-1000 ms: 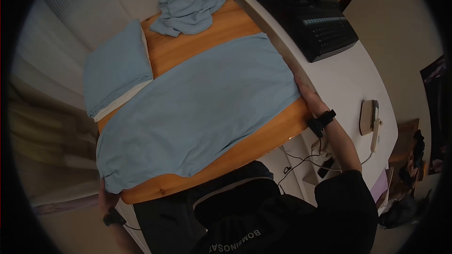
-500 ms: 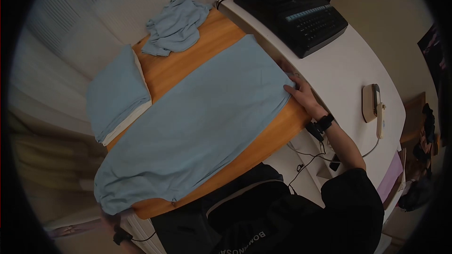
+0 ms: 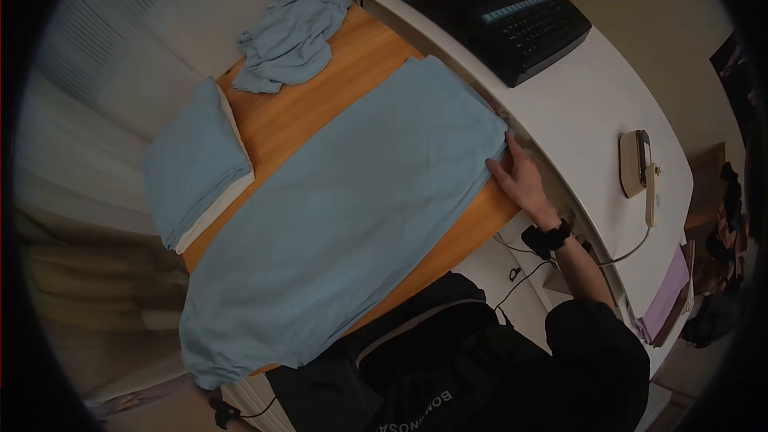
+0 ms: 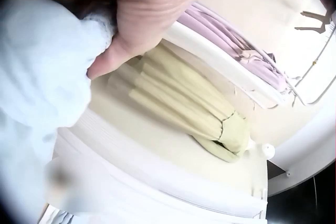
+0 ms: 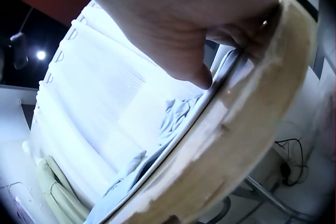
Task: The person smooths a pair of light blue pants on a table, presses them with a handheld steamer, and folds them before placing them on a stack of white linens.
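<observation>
A large light blue cloth (image 3: 352, 168), folded into a long strip, lies across the wooden table (image 3: 284, 124). Its left end hangs over the near left corner with a few creases. There my left hand (image 4: 149, 8) pinches the cloth, thumb against its edge; the head view mostly hides this hand behind the fabric. At the opposite end my right hand (image 3: 524, 182) holds the cloth's near corner, thumb on its edge and fingers at the table's side. In the right wrist view, that thumb (image 5: 199, 77) presses at the cloth's edge along the board.
A folded blue stack with a cream layer (image 3: 196, 168) sits on the table's left, and a crumpled blue cloth (image 3: 292, 40) at its far end. Right of the table, a white desk (image 3: 596, 144) bears a black keyboard machine (image 3: 512, 20) and a cream device (image 3: 634, 164). Curtains (image 3: 88, 168) hang left.
The left end of the cloth has shifted down over the near left corner with my left hand. My right hand went from the table's side to the cloth's near corner. The head view has turned slightly.
</observation>
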Tool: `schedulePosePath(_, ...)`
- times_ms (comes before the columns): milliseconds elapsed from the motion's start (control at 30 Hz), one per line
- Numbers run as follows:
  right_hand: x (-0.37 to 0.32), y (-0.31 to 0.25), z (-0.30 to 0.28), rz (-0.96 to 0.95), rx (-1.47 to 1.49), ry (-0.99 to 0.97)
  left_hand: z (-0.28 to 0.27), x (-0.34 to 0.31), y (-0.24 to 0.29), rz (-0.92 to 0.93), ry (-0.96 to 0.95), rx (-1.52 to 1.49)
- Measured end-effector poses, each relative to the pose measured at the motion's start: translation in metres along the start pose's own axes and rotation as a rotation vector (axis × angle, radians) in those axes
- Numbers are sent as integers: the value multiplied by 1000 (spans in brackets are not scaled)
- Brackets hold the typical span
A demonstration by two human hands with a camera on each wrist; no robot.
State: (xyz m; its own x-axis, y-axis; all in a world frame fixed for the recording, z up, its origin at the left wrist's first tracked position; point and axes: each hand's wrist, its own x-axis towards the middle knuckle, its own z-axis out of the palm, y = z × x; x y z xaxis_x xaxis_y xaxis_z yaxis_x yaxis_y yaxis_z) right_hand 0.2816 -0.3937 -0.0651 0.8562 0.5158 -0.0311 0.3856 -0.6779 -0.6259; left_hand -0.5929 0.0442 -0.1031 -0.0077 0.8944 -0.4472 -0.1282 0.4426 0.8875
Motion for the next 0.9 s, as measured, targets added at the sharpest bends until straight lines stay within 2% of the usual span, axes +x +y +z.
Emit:
schedulePosePath(33, 3, 0, -1, 41, 20, -11, 39, -8, -11, -295, 294, -147)
schedulePosePath(67, 9, 0, -3, 77, 35, -21, 81, -29, -20, -260, 161, -271)
schedulePosePath(100, 13, -4, -4, 77, 34, -20, 82, -28, -15, -261, 161, -271)
schedulePosePath(167, 25, -15, -6, 127, 273, 17, 80, -26, -1, -234, 19, -387)
schedulePosePath(300, 67, 9, 18, 33, 347, 73, 59, -33, 73, -148, 123, -459)
schedulePosePath(367, 74, 16, 24, 74, 402, 141, 30, -32, 105, 4, 127, -411)
schedulePosePath(433, 68, 10, 24, 32, 300, 215, 32, -45, 131, 160, 256, -398)
schedulePosePath(500, 56, 1, 14, -13, 186, 280, 39, -58, 149, -30, 219, -436)
schedulePosePath(600, 38, -3, 8, 43, 187, 299, 28, -55, 145, 9, 293, -435)
schedulePosePath(700, 24, 7, 3, -12, 145, 329, 24, -49, 116, -51, 212, -537)
schedulePosePath(800, 18, 9, -2, 30, -23, 315, 55, -66, 94, -23, 283, -531)
schedulePosePath(900, 20, 9, -5, -70, -147, 317, 52, -62, 81, -25, 308, -506)
